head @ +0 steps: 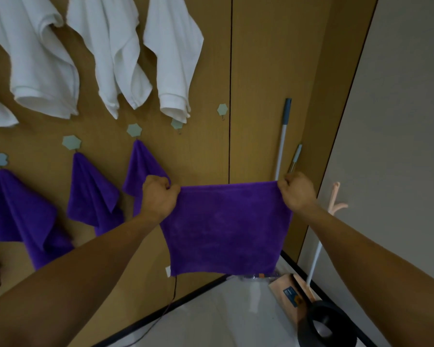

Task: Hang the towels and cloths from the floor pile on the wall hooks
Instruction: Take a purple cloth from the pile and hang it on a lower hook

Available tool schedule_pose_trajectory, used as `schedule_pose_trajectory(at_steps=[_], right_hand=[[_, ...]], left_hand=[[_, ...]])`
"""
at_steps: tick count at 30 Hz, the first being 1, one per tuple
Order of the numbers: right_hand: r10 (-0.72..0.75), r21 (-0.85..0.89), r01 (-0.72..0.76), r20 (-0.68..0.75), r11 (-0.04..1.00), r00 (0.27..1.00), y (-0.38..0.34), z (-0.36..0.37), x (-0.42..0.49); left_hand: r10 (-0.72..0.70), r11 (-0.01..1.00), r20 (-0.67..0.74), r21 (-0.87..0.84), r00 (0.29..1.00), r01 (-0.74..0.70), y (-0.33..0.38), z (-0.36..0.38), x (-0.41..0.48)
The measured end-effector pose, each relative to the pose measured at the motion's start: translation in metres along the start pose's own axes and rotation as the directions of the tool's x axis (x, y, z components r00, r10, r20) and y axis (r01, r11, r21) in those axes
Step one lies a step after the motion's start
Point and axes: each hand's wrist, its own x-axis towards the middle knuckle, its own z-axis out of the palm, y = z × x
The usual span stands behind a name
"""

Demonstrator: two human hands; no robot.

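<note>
A purple cloth (226,229) hangs spread flat in front of the wooden wall. My left hand (159,196) grips its top left corner and my right hand (297,191) grips its top right corner. Three purple cloths hang from flower-shaped hooks: one at the far left (23,216), one in the middle (93,194), one behind my left hand (140,169). White towels (115,51) hang along the row above. Two bare hooks show on the wall, one under a white towel (177,124) and one further right (222,110). The floor pile is out of view.
A long-handled mop or broom (281,146) leans in the corner by the grey wall. A dustpan and boxes (292,294) sit on the pale floor below. A black round object (327,324) lies at the bottom right. A thin black cable (172,296) runs down the wall.
</note>
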Motion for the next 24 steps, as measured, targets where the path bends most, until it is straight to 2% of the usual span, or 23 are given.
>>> schedule_pose_trajectory(at_steps=[2,5,8,10,12,14,16,17,19,21,24], right_hand=[[0.013,0.165,-0.005,-0.047,0.986,0.999,-0.004,-0.001,0.003],[0.114,0.495,-0.06,-0.081,0.867,0.99,-0.008,-0.007,0.004],[0.174,0.64,-0.125,-0.014,0.758,0.985,-0.017,-0.013,0.01],[0.099,0.642,-0.117,0.065,0.758,0.993,-0.023,-0.014,0.013],[-0.068,0.576,-0.056,0.191,0.815,0.979,-0.024,-0.014,0.014],[-0.199,0.469,0.014,0.347,0.883,0.916,-0.025,-0.013,0.015],[-0.243,0.407,0.06,0.415,0.912,0.877,-0.028,-0.005,0.02],[-0.241,0.422,0.055,0.403,0.905,0.883,-0.03,0.001,0.022],[-0.236,0.521,0.015,0.362,0.854,0.902,-0.036,0.018,0.028],[-0.247,0.61,-0.024,0.355,0.792,0.902,-0.044,0.035,0.037],[-0.231,0.646,-0.063,0.36,0.761,0.904,-0.059,0.059,0.055]], left_hand=[[-0.055,0.974,0.031,-0.22,0.998,0.06,0.009,0.002,0.0],[-0.144,0.806,0.095,-0.566,0.985,0.172,0.021,0.005,0.004],[-0.173,0.743,0.057,-0.648,0.983,0.168,0.03,0.006,0.008],[-0.145,0.761,0.052,-0.632,0.988,0.145,0.036,0.009,0.008],[-0.106,0.803,0.027,-0.587,0.994,0.101,0.041,0.012,0.008],[-0.075,0.842,-0.003,-0.535,0.997,0.062,0.044,0.013,0.007],[-0.039,0.875,0.009,-0.482,0.999,0.039,0.045,0.012,0.008],[-0.006,0.894,0.055,-0.447,0.998,0.03,0.044,0.012,0.009],[0.076,0.93,0.237,-0.367,0.968,0.017,0.041,0.013,0.011],[0.142,0.969,0.45,-0.246,0.882,-0.03,0.037,0.014,0.016],[0.219,0.975,0.553,-0.151,0.804,-0.162,0.029,0.017,0.032]])
